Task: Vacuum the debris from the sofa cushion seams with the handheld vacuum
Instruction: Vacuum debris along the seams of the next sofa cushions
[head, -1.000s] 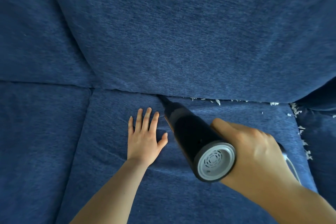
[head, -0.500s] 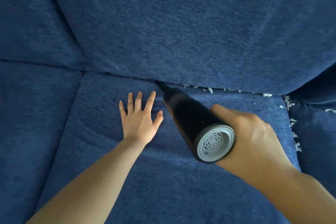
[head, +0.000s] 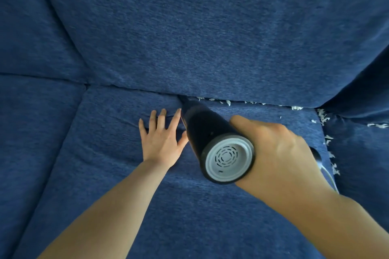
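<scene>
My right hand [head: 271,145] is wrapped round the vacuum [head: 212,139]; fingers curled under the body and mostly hidden, thumb along the top. Grip looks firm. Left hand [head: 162,139] lies flat on the seat cushion [head: 101,153], fingers [head: 161,114] straight and spread, holding nothing, pressing the fabric down just beside the nozzle.

Nozzle tip sits in the back seam [head: 252,102], where seat meets back cushion [head: 210,38]; the tip itself is dark and partly buried, so I can't tell how deep. Grey vented rear cap faces me.

Step in hand, as I judge it: work the nozzle rightward along the seam. To do it well: keep the tip low in the crease, go slow, keep the left palm pushing the seat down so the gap opens, and walk that hand along with the nozzle. Don't lift the tip or the flakes scatter.

Debris [head: 227,102]: white flakes strung along the seam to the right of the nozzle, more piled at the corner [head: 322,114] and down the side seam [head: 330,153]. Seam left of the nozzle looks clean. Roughly half to go, my guess.

Surface: blue woven sofa fabric, soft, creasing under my left hand. A pale cord [head: 328,176] shows by my right wrist. No more of the room shows.
</scene>
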